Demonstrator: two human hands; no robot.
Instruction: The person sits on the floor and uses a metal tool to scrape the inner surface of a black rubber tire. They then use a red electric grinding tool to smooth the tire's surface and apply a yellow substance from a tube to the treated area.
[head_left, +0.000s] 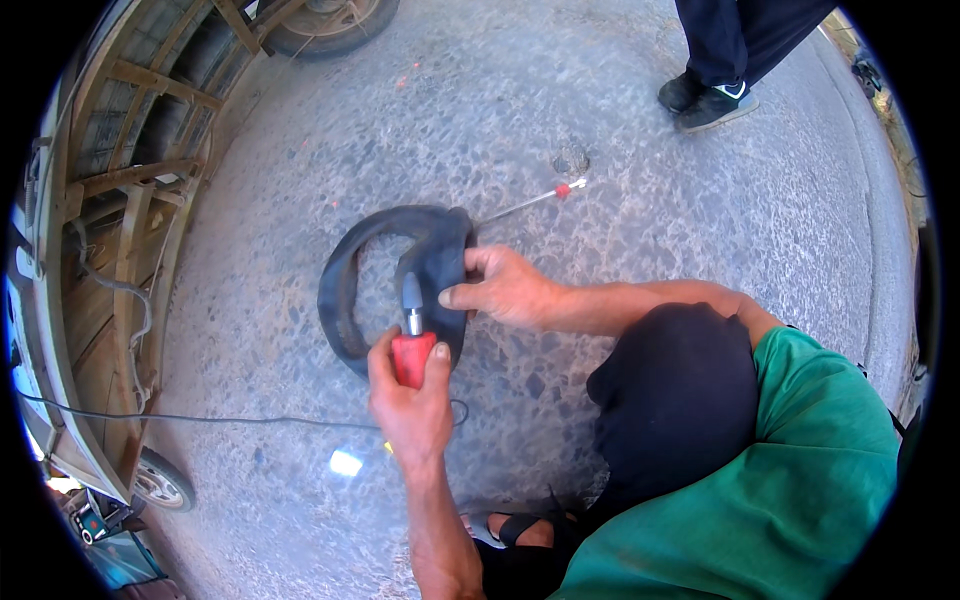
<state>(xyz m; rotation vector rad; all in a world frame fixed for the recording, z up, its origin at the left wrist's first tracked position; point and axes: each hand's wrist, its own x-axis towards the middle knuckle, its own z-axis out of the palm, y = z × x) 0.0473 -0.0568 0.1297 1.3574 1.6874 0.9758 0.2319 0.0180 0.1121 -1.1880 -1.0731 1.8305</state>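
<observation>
A black rubber inner tube [342,285] lies looped in front of me on the rough pavement. My left hand [412,405] is closed around a red rotary tool [408,358] with a silver collar and a grey cone-shaped tip [412,292]. That tip points away from me, over the flat part of the tube; whether it touches the rubber I cannot tell. My right hand [512,288] grips the right side of the tube, thumb on top and the other fingers at its edge, partly hidden.
A thin metal rod [527,207] with a red piece near its end lies beyond the tube. A black cord [250,419] crosses the ground from the left. A wooden-framed cart [130,180] with wheels stands at left. Another person's shoes [710,100] are at far right.
</observation>
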